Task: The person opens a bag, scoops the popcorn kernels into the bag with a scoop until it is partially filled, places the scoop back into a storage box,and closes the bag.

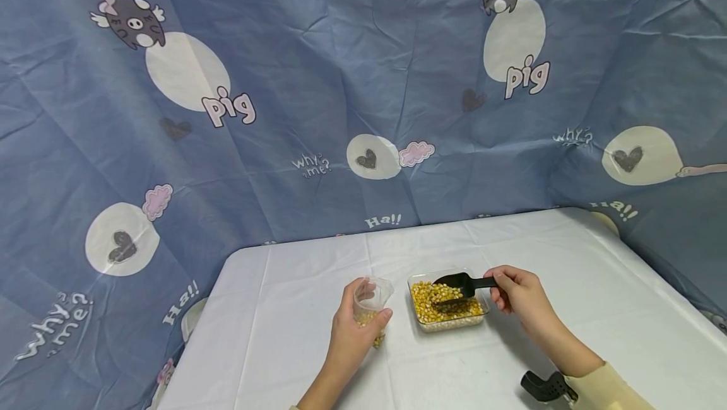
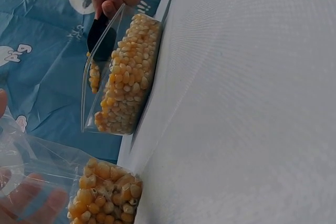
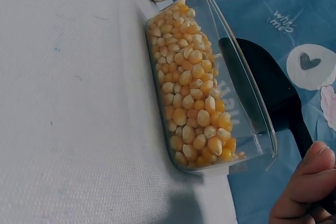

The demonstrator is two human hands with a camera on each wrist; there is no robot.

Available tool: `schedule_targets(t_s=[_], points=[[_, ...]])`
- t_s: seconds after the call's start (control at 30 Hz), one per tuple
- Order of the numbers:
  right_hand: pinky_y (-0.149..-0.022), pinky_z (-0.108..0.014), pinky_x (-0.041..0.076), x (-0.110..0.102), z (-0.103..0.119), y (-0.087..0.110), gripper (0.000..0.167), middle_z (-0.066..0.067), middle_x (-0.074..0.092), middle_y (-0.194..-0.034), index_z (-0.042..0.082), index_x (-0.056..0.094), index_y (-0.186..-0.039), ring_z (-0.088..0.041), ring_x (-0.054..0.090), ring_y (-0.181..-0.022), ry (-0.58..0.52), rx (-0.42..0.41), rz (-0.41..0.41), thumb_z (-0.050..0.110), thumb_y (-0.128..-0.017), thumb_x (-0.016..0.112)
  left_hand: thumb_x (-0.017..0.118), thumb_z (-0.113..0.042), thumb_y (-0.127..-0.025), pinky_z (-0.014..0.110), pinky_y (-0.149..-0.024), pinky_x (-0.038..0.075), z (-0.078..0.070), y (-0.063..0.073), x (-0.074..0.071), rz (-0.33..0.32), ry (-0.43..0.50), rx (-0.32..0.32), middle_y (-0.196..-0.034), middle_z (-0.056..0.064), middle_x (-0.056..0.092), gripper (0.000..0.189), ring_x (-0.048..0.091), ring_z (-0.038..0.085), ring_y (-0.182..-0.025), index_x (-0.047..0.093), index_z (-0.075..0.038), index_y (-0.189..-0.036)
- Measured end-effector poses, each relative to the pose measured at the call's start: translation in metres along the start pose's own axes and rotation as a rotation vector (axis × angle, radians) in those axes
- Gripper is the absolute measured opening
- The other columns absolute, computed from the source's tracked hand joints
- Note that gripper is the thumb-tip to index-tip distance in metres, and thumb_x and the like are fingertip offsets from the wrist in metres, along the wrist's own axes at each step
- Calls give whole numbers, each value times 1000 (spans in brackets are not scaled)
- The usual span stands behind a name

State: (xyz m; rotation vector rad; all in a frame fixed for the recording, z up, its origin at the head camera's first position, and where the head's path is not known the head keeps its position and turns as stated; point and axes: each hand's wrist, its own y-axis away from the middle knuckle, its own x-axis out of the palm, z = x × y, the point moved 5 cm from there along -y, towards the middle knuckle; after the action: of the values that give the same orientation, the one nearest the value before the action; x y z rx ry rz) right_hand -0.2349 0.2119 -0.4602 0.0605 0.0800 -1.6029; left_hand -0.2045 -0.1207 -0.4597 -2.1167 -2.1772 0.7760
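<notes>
A clear glass container (image 1: 452, 325) of yellow corn kernels (image 1: 423, 299) stands on the white table. My right hand (image 1: 524, 296) grips the handle of a black scoop (image 1: 466, 283) from the right. The scoop's bowl is inside the container, with kernels in it. Left of the container, my left hand (image 1: 351, 336) holds a clear plastic bag (image 1: 372, 296) upright, fingers and thumb round its sides. The bag's mouth gapes at the top. Kernels (image 2: 107, 192) fill its bottom, close to the tabletop in the left wrist view.
A white cloth covers the table (image 1: 295, 315). Behind it hangs a blue curtain (image 1: 318, 94) printed with pigs and hearts. A black device (image 1: 548, 388) sits by the right wrist, beside a pale yellow sleeve (image 1: 608, 388).
</notes>
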Motion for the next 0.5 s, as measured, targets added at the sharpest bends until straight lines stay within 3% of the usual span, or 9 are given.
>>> schedule_targets(t_s=[0.5], points=[[-47,-27,43,0,1,0,26,-5,57,-66,-9,59,-113,-11,51,-52,-27,8,-1,12,-108,44,80,-42,-86,53,-111,32,1,0,0,0,-2,-3,-134,1,61,68,52,16,-129,46,-24,-142]])
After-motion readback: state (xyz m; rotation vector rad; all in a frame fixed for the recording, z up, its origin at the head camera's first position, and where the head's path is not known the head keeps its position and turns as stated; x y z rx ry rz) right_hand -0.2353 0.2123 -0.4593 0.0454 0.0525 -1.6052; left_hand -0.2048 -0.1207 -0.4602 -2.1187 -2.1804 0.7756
